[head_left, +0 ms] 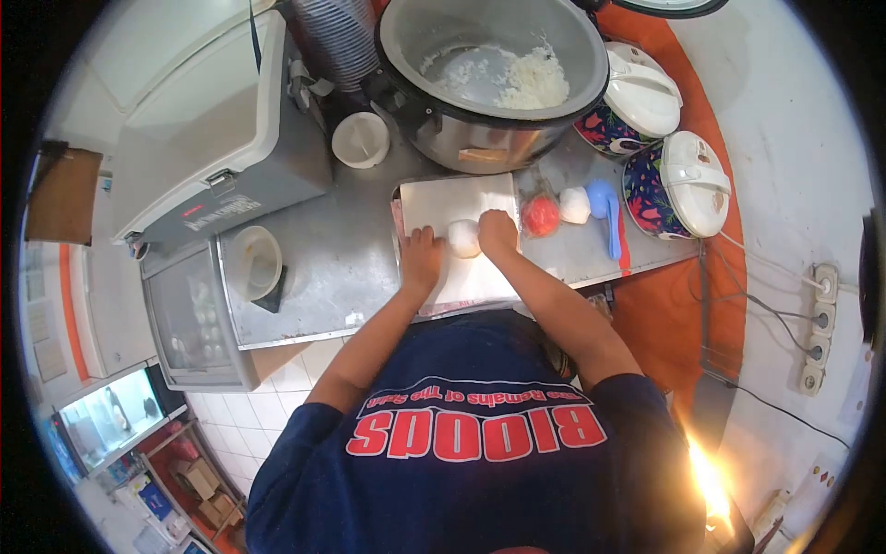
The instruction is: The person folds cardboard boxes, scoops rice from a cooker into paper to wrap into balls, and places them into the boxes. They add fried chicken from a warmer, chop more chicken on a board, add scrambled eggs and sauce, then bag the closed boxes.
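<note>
A rounded white mound of rice (463, 238) sits on a stack of pale wrapping paper (461, 198) in front of me. My left hand (422, 256) rests at the left side of the paper, its fingers apart and laid on the sheet. Just right of the rice, my right hand (498, 231) is closed, its fingers curled in. What it holds, if anything, is hidden. Right of the paper lie a red bundle in clear plastic (541, 215), a white rounded lump (574, 205) and a blue rice scoop (604, 210).
A large rice cooker (489, 138) with some rice stands behind the paper. Two patterned lidded pots (678, 189) are at the right. A grey cooler box (249, 194), a white bowl (361, 140) and a tub (255, 263) stand on the left of the metal table (341, 240).
</note>
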`<action>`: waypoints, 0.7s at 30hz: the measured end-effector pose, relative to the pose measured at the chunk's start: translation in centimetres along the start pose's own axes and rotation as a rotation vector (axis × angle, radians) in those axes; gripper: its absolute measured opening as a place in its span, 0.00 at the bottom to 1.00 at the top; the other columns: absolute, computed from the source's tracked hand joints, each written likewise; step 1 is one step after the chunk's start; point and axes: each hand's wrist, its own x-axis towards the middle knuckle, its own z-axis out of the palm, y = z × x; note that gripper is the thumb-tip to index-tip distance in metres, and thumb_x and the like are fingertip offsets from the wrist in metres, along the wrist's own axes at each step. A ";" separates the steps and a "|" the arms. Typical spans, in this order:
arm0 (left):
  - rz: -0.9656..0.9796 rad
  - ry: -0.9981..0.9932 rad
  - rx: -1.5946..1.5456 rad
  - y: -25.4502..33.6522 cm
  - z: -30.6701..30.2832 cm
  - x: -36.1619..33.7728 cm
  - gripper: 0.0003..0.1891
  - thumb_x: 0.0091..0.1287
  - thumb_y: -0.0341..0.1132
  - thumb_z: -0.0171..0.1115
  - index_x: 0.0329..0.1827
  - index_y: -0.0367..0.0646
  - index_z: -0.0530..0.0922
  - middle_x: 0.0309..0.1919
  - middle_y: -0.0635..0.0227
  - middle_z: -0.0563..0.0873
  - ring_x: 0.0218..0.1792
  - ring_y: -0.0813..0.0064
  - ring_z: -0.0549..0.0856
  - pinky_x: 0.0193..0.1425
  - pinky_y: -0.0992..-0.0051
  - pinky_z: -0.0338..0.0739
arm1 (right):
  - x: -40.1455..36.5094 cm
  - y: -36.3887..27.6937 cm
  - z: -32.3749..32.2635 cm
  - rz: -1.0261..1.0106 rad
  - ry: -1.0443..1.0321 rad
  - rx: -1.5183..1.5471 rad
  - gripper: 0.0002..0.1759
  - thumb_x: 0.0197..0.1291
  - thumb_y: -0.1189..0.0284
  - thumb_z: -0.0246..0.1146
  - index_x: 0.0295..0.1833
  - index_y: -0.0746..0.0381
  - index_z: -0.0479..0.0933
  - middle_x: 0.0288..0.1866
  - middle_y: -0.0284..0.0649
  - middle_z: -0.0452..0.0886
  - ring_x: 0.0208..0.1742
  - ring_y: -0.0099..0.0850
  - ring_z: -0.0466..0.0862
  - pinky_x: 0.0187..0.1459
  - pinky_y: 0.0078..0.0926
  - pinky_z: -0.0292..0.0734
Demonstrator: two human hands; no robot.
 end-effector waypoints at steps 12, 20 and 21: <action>-0.162 -0.059 -0.384 -0.1 3.2 -2.8 0.22 0.68 0.29 0.58 0.66 0.38 0.79 0.57 0.63 0.80 0.57 0.55 0.76 0.63 0.58 0.71 | -5.6 -7.0 -0.4 0.127 0.318 0.468 0.39 0.44 0.62 0.79 0.59 0.67 0.71 0.57 0.61 0.76 0.64 0.56 0.74 0.67 0.46 0.69; -0.376 -0.068 -1.230 0.4 -6.0 -1.1 0.22 0.75 0.31 0.57 0.71 0.39 0.76 0.59 0.64 0.81 0.56 0.66 0.78 0.64 0.70 0.71 | -5.1 -7.1 -7.2 0.007 0.038 1.160 0.46 0.43 0.71 0.77 0.69 0.60 0.65 0.55 0.54 0.81 0.51 0.42 0.86 0.51 0.37 0.82; -0.365 -0.066 -1.226 0.4 -6.1 -0.9 0.22 0.75 0.31 0.57 0.71 0.39 0.76 0.59 0.64 0.81 0.56 0.66 0.78 0.64 0.70 0.71 | -4.8 -7.3 -8.4 -0.065 -0.028 1.228 0.49 0.42 0.72 0.77 0.73 0.59 0.63 0.55 0.53 0.81 0.52 0.39 0.85 0.51 0.35 0.82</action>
